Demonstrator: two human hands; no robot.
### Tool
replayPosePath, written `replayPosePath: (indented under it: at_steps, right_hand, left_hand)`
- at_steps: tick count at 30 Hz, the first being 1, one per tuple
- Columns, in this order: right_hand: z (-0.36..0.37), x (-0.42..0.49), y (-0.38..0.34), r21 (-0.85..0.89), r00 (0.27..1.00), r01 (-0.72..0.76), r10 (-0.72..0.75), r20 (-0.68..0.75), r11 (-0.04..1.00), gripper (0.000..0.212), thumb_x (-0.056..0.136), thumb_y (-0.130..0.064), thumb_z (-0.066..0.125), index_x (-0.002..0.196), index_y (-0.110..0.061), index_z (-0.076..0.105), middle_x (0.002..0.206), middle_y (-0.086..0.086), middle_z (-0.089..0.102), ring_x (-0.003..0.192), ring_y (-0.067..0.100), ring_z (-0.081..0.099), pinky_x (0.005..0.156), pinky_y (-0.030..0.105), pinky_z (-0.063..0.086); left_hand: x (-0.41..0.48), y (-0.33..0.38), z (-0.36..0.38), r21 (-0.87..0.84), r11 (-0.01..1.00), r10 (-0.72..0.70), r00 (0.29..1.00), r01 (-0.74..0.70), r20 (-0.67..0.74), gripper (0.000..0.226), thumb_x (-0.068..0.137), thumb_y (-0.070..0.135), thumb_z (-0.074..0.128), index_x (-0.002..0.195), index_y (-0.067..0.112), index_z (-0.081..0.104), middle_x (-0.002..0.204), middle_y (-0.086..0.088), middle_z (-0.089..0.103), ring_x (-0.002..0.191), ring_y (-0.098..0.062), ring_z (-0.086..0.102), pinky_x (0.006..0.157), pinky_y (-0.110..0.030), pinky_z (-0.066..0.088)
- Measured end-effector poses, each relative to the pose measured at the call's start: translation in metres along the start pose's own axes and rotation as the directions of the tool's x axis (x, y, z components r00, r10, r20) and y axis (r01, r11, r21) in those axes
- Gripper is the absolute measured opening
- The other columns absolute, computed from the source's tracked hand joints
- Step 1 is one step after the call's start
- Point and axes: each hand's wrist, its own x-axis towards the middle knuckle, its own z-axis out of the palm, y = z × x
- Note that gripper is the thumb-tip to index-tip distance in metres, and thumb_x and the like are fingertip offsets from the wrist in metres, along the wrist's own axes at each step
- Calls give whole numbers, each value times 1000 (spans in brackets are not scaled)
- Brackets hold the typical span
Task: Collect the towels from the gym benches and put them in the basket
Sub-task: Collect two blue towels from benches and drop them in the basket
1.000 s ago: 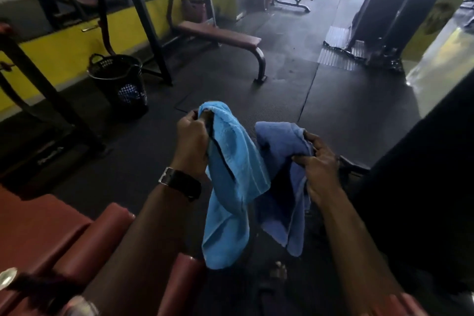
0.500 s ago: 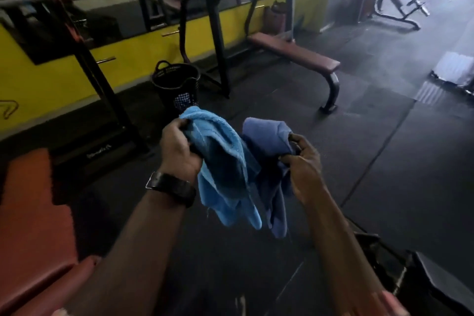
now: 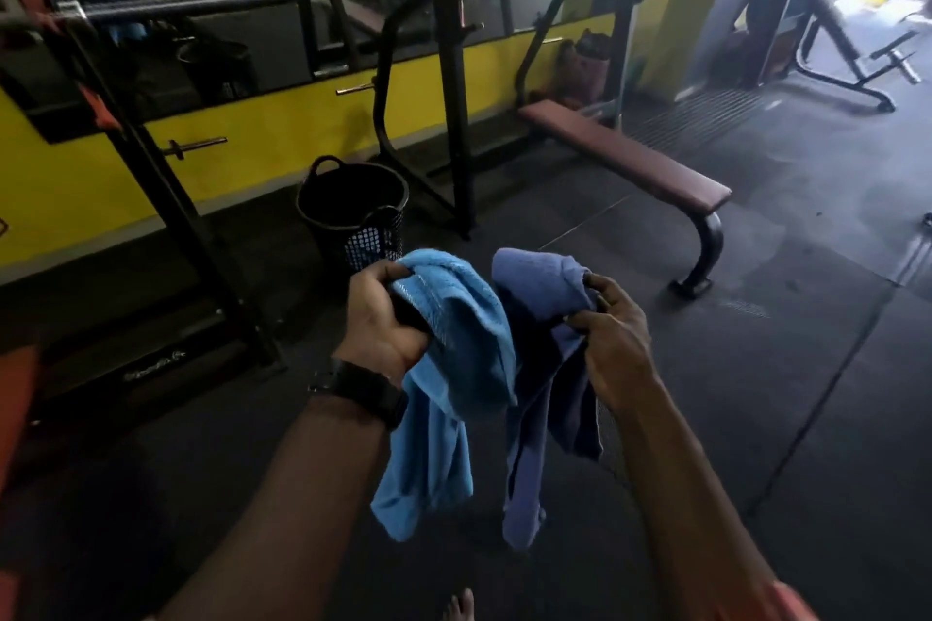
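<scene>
My left hand grips the top of a light blue towel that hangs down in front of me. Beside it, my right hand holds a darker purple-blue towel by its upper edge, and the two towels touch. A black mesh basket with handles stands on the floor just beyond my left hand, by the yellow wall. Something pale shows through its mesh at the bottom.
A flat maroon bench with a black curved leg stands to the right of the basket. Black rack posts and barbells line the mirrored yellow wall. A red bench pad is at the left edge. Dark rubber floor lies ahead.
I have moved toward the basket, which now sits larger and closer to the middle of the view. Both hands keep their hold on the towels.
</scene>
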Motion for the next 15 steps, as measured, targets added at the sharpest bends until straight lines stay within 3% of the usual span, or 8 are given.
replayPosePath:
  at_steps: [3, 6, 12, 15]
  right_hand:
    - [22, 59, -8, 9, 1000, -18, 18, 4, 1000, 51, 72, 22, 52, 98, -19, 66, 105, 13, 64, 87, 24, 62, 74, 34, 54]
    - [49, 123, -13, -14, 999, -18, 18, 42, 1000, 49, 72, 19, 52, 103, -16, 66, 107, 18, 64, 89, 27, 60, 80, 41, 50]
    - [120, 257, -20, 21, 988, 1, -4, 153, 1000, 49, 70, 20, 49, 95, -18, 67, 101, 16, 67, 88, 26, 61, 79, 40, 50]
    - [159, 336, -26, 8, 977, -6, 4, 213, 1000, 49, 68, 15, 53, 98, -20, 68, 97, 12, 68, 86, 24, 61, 76, 39, 50]
  left_hand:
    - [48, 40, 31, 27, 995, 93, 996, -93, 13, 30, 84, 19, 43, 74, 5, 68, 68, -11, 70, 58, -26, 70, 59, -28, 57]
    - [105, 85, 60, 73, 972, 220, 975, -223, 44, 26, 84, 21, 42, 91, 7, 63, 78, -10, 66, 73, -26, 65, 67, -28, 54]
    - [220, 168, 112, 148, 866, 474, 878, -478, 65, 12, 69, 12, 42, 70, 9, 53, 67, -6, 56, 59, -22, 57, 64, -24, 47]
    - [287, 215, 147, 134, 807, 567, 818, -575, 97, 14, 74, 10, 39, 64, 13, 48, 62, -2, 51, 53, -17, 53, 56, -20, 45]
